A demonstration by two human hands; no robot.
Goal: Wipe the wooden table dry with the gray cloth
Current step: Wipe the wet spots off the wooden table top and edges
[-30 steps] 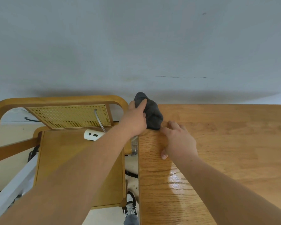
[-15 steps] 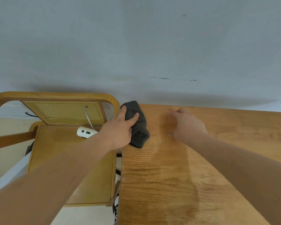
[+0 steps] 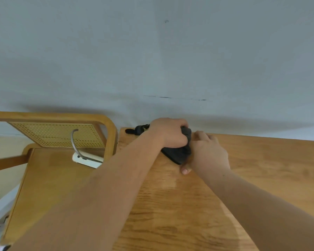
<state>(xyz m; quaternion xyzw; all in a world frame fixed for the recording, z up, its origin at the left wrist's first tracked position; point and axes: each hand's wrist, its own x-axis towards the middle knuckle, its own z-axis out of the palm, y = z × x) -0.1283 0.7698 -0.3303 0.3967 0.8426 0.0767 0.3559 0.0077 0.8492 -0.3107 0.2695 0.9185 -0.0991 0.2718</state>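
Observation:
The gray cloth (image 3: 178, 154) lies bunched on the wooden table (image 3: 261, 169) near its far left corner, close to the wall. My left hand (image 3: 169, 133) grips the cloth from above, fingers curled round its top. Beside the cloth on the right is my right hand (image 3: 208, 153), its fingers relaxed and its thumb down on the wood; it touches the cloth's edge. A duller, damp-looking band (image 3: 179, 205) runs along the tabletop below both hands.
A wooden chair (image 3: 49, 178) with a cane back stands left of the table, with a white device (image 3: 85, 159) and a gray cable on its seat. A small dark object (image 3: 134, 130) lies at the table's far left corner. The pale wall is right behind the table.
My left hand has carried the cloth rightward from the table's left edge and closed round it. My right hand has drawn in beside the cloth.

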